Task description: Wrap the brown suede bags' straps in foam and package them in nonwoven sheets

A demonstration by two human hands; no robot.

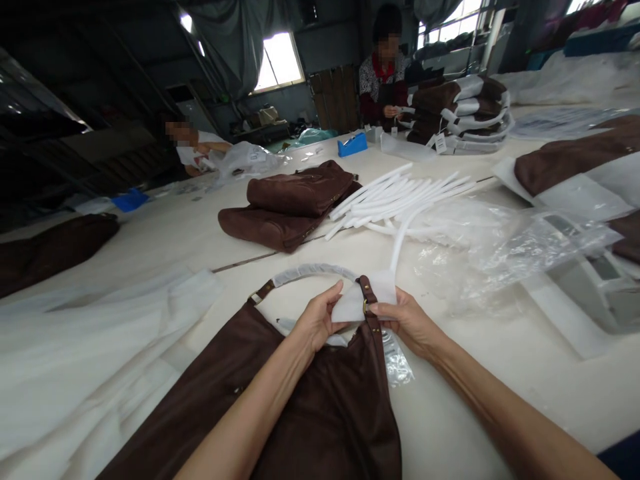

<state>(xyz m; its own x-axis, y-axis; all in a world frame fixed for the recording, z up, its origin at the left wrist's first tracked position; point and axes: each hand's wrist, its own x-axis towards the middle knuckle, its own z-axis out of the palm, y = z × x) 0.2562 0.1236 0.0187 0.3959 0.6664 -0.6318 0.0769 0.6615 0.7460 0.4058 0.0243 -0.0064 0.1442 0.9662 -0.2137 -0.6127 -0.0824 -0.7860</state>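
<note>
Bag (325,393), one in dark brown, lies on the pale table (240,250) beneath two forearms, its single handle (315,270) arched and mostly wrapped in white. The left hand (323,317) pinches one small white sheet (350,305) inside the handle's right end, while the right hand (403,320) grips that sheet's other side, thumb against the strap. Beyond sit two brown bags (300,190), one heap of white tubes (390,200), too many to count, and two people (383,83) across the table.
</note>
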